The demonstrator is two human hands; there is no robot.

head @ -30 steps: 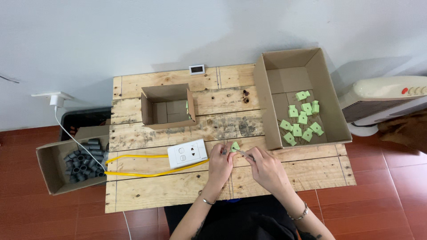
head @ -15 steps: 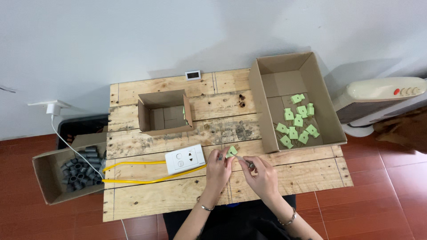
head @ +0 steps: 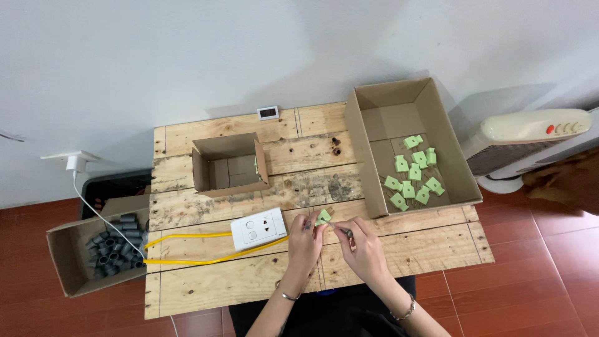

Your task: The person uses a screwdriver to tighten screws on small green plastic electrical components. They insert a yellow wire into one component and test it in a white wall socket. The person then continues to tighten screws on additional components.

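Note:
My left hand [head: 304, 240] pinches a small light-green plastic part [head: 323, 216] just above the wooden table [head: 399, 249], right of a white socket plate [head: 258, 228]. My right hand [head: 364, 244] is closed on a thin dark tool [head: 340, 229] whose tip meets the green part. Both hands hover near the table's front middle. Several more green parts [head: 413, 176] lie in the large open cardboard box [head: 374, 112] at the right.
A small open cardboard box [head: 228, 147] stands at the table's middle left. Yellow cable [head: 187, 249] runs from the socket plate toward the left edge. A box of grey cylinders [head: 109, 249] sits on the floor at left. A heater [head: 530, 134] stands at right.
The view has drifted a little; both hands stay together at the front middle, with the green part still held between them.

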